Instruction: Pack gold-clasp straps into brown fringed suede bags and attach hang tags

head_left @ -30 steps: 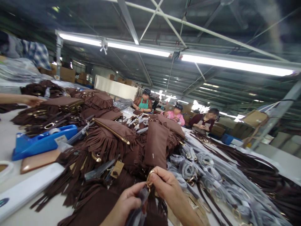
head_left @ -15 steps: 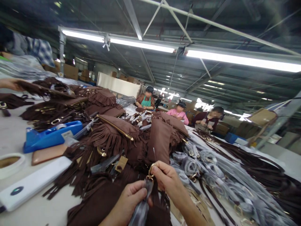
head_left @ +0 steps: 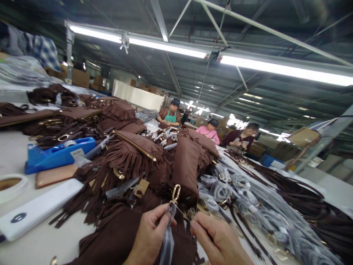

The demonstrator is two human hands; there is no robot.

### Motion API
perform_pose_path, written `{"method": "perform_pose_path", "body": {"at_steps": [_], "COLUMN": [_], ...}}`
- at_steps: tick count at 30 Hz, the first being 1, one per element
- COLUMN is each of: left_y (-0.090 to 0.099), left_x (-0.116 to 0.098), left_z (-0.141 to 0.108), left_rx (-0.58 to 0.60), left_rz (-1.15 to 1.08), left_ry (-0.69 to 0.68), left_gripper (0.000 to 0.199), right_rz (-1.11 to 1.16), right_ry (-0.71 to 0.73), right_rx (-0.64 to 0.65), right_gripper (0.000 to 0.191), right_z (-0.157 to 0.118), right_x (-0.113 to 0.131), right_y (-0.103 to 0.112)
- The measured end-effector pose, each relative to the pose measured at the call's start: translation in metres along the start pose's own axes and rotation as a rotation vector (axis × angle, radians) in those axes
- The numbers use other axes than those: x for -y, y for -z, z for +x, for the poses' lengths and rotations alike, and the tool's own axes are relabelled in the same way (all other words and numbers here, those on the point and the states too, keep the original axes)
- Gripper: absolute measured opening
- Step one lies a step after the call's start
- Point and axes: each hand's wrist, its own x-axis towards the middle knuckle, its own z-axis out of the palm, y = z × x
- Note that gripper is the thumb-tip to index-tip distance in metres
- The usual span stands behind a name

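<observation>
My left hand [head_left: 153, 230] is closed around a strap wrapped in clear plastic [head_left: 167, 243], just below its gold clasp [head_left: 176, 193]. The clasp points upward above my fingers. To the right, my right hand [head_left: 213, 235] is closed, thumb against curled fingers, and a thin pale strand [head_left: 180, 211] runs from the base of the clasp toward it. Its fingertips are apart from the clasp. Beneath both hands lies dark brown fringed material [head_left: 110, 235]. Just beyond them sits a brown bag [head_left: 186, 162], and a tan tag [head_left: 142, 187] lies to the left.
At left are a blue tape dispenser [head_left: 59, 154], a tape roll [head_left: 12, 186], a white device [head_left: 41, 208] and a brown case [head_left: 56, 175]. Plastic-wrapped straps [head_left: 248, 206] and dark straps [head_left: 303, 195] cover the right. Several co-workers, one in pink [head_left: 208, 133], sit beyond the bags.
My right hand has let go of the gold clasp and moved down and right, the strand now stretched toward it. My left hand keeps the strap. Another hand at far left has left view.
</observation>
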Motion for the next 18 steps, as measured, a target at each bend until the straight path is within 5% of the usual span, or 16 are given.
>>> {"method": "perform_pose_path", "body": {"at_steps": [5,11,18], "left_y": [-0.001,-0.003,-0.007], "left_x": [0.0,0.004,0.01], "left_z": [-0.002,-0.003,-0.004], "left_rx": [-0.041,-0.072,0.052], "left_rz": [0.12,0.153,0.124], "left_ry": [-0.063,-0.149,-0.383], "left_gripper": [0.03,0.023,0.033], "right_rz": [-0.103,-0.079,0.064], "right_ry": [-0.024,-0.018,-0.034], "right_rx": [-0.121,-0.029,-0.076], "right_gripper": [0.038,0.035,0.036], "right_z": [-0.008,-0.003,0.008], "right_x": [-0.002,-0.005,-0.001], "right_y": [-0.016,-0.019,-0.032]}}
